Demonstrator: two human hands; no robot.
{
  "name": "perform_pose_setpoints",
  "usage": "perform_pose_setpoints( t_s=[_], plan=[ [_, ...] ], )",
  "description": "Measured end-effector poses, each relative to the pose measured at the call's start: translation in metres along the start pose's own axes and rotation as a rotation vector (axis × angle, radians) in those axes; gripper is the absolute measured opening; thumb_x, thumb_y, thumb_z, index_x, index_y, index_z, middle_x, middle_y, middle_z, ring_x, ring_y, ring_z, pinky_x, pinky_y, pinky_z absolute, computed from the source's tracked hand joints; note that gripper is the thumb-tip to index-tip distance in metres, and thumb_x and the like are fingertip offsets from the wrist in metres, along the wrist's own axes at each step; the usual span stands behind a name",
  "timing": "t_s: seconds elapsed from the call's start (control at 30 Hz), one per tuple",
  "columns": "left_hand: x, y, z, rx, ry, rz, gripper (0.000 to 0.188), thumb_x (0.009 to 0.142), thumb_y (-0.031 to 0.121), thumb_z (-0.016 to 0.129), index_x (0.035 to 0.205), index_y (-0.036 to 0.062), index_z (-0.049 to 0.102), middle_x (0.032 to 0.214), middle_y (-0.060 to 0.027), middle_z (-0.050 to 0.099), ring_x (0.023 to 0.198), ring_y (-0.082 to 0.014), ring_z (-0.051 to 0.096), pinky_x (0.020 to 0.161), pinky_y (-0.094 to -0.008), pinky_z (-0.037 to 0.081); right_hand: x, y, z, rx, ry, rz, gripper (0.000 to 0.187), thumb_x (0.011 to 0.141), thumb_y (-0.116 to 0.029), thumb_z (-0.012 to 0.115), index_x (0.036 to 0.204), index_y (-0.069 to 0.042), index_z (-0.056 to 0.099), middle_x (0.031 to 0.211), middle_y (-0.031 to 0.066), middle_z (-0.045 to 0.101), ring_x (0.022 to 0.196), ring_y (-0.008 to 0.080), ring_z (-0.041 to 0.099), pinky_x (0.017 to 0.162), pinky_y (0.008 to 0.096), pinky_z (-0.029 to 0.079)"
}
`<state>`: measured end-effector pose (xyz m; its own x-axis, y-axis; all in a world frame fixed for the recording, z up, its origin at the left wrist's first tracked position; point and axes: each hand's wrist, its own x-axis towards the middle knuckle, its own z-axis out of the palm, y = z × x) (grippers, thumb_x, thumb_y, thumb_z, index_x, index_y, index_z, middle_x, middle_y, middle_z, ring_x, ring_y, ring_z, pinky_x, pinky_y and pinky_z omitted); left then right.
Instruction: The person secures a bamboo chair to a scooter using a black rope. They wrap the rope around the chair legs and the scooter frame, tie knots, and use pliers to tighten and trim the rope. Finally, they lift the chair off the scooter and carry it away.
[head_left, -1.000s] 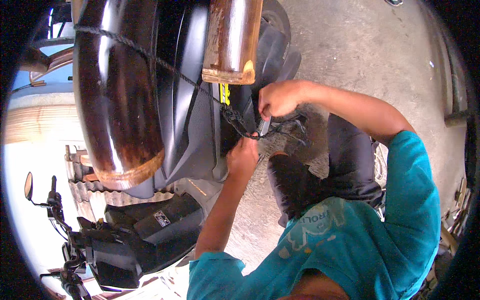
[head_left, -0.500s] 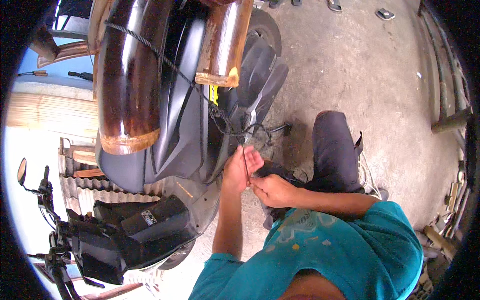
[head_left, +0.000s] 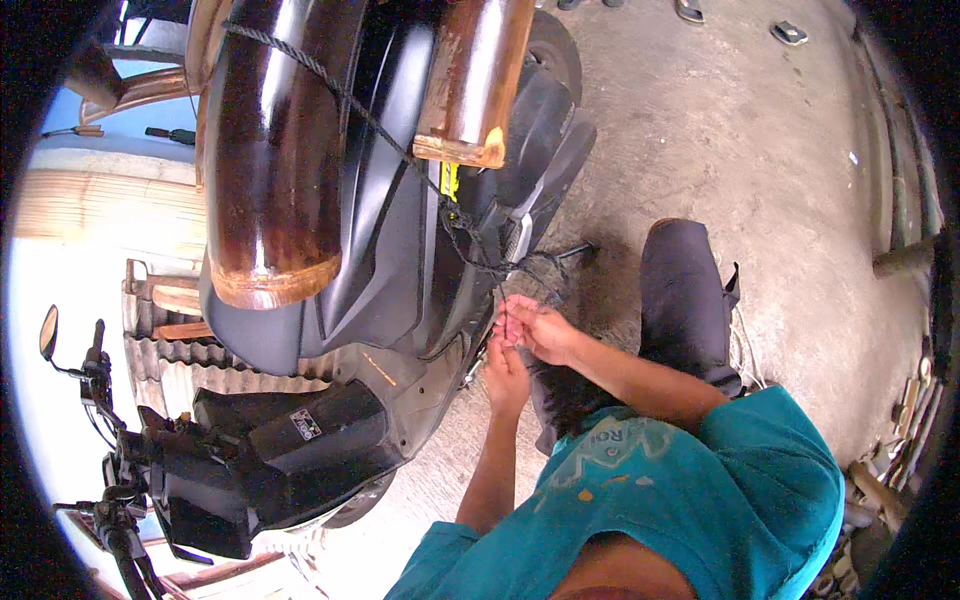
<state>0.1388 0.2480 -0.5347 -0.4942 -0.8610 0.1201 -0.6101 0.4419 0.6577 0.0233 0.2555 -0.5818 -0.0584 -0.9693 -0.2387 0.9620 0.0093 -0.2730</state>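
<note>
A thin black rope (head_left: 385,138) runs across a thick, glossy brown wooden piece (head_left: 275,170) lying over a black scooter's seat (head_left: 260,340). Beside a second brown wooden piece (head_left: 465,85) it drops into loose, tangled strands (head_left: 490,262) along the scooter's flank. My right hand (head_left: 543,332) has its fingers bent round a strand hanging from that tangle. Just below it, fingers pinched together, my left hand (head_left: 508,372) grips the lower part of the same strand. The two hands nearly touch, and the strand's end is hidden among the fingers.
The scooter's handlebar (head_left: 120,510) and mirror (head_left: 48,332) stick out at the lower left. My bent knee (head_left: 680,270) is right of the hands, above a concrete floor (head_left: 740,140). Sandals (head_left: 789,33) lie at the far side; poles (head_left: 905,260) line the right edge.
My right hand has moved up the strand, above my left hand. My left hand has gone from an opened palm to a pinch lower down. The view has shifted slightly.
</note>
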Motion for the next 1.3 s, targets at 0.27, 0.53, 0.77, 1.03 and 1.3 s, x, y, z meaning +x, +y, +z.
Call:
perform_pose_setpoints(
  t_s=[0.27, 0.53, 0.77, 1.03, 1.3],
  plan=[
    [0.004, 0.006, 0.008, 0.287, -0.043, 0.106, 0.017, 0.088, 0.012, 0.055, 0.101, 0.0008, 0.059, 0.096, -0.0207, 0.059, 0.093, -0.038, 0.057, 0.081, -0.0463, 0.046, 0.032, -0.013, -0.013, -0.68, -0.104, -0.199, 0.032, 0.095, -0.036, 0.055, 0.091, -0.005, 0.064, 0.077, -0.0048, 0.057, 0.068, 0.0099, 0.054, 0.062, 0.0266, 0.044],
    [0.028, 0.009, 0.08, -0.724, 0.26, -0.325, 0.021, 0.095, 0.011, 0.051, 0.112, -0.001, 0.051, 0.105, -0.0075, 0.056, 0.094, -0.0153, 0.056, 0.084, -0.0304, 0.046, 0.072, -0.033, -0.06, -1.195, -0.084, -0.357, 0.019, 0.078, -0.022, 0.069, 0.079, -0.003, 0.066, 0.067, 0.0075, 0.061, 0.062, 0.0187, 0.06, 0.057, 0.0358, 0.05],
    [0.06, 0.012, 0.079, -1.403, 0.377, -0.721, 0.015, 0.09, 0.013, 0.06, 0.105, 0.0092, 0.055, 0.096, -0.0041, 0.059, 0.09, -0.0139, 0.056, 0.078, -0.0277, 0.045, 0.081, -0.077, -0.042, -2.104, 0.079, -0.561, 0.017, 0.073, -0.022, 0.061, 0.075, -0.006, 0.068, 0.069, 0.0174, 0.066, 0.064, 0.0352, 0.066, 0.056, 0.0467, 0.053],
    [0.077, -0.004, 0.076, -1.986, 0.318, -0.685, 0.007, 0.089, 0.009, 0.058, 0.087, 0.0029, 0.056, 0.087, -0.007, 0.058, 0.086, -0.0211, 0.056, 0.091, -0.0358, 0.046, 0.081, -0.095, -0.028, -2.065, 0.118, -0.745, 0.016, 0.069, -0.018, 0.062, 0.082, -0.008, 0.062, 0.072, 0.0145, 0.064, 0.067, 0.0371, 0.063, 0.057, 0.0477, 0.049],
    [0.082, 0.014, 0.081, -2.164, 0.341, -0.592, 0.004, 0.083, 0.007, 0.061, 0.082, 0.0044, 0.058, 0.093, -0.0086, 0.062, 0.094, -0.0248, 0.057, 0.099, -0.0413, 0.043, 0.132, -0.095, -0.102, -1.738, 0.297, -0.78, 0.017, 0.069, -0.021, 0.066, 0.08, -0.01, 0.062, 0.067, 0.0093, 0.062, 0.063, 0.0337, 0.061, 0.056, 0.0459, 0.046]
  ],
)
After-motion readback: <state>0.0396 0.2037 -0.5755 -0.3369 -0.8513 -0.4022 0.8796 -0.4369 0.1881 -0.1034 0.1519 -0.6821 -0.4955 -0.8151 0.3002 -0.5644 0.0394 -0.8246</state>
